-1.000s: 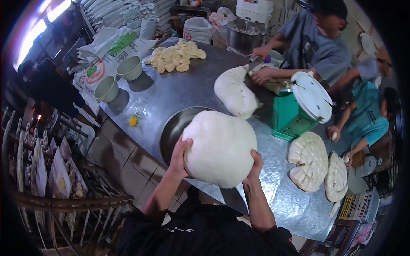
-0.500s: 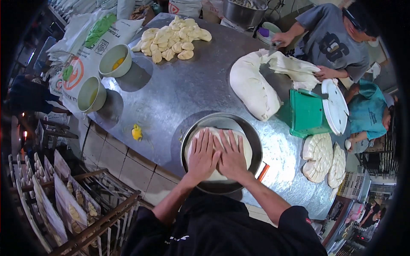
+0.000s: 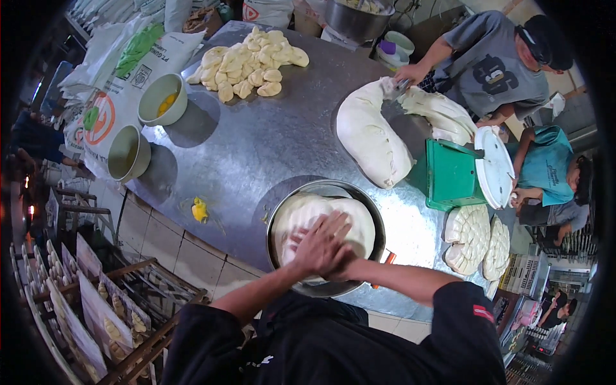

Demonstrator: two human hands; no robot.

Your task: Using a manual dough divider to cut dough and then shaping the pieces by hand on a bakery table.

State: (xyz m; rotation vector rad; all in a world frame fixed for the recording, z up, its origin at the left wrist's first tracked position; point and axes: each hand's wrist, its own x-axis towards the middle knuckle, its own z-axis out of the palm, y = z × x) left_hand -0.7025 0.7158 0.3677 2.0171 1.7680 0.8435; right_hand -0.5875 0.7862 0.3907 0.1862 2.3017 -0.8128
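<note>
A large mass of pale dough (image 3: pixel 356 221) fills the round metal bowl (image 3: pixel 378 247) in front of me. My left hand (image 3: pixel 321 244) lies on top of the dough, fingers stretched forward and holding nothing. Against and partly beneath it, my right hand (image 3: pixel 342 263) also presses on the dough. The two hands overlap at the bowl's near side, wrists close together. The right hand's fingers are mostly covered by the left and blurred.
Two bowls (image 3: pixel 163 99) stand at the metal table's (image 3: pixel 276 135) left edge. Beyond are cut dough pieces (image 3: pixel 247 64), a long dough roll (image 3: pixel 372 135) and a green scale (image 3: pixel 452 176). A person (image 3: pixel 494 64) holds a cutter at the far right. Racks (image 3: pixel 128 321) stand at lower left.
My hands went from side by side, flat on the dough, to overlapping nearer the bowl's near rim. The dough's surface now bulges at the far side. The co-worker's cutter shifted along the dough roll.
</note>
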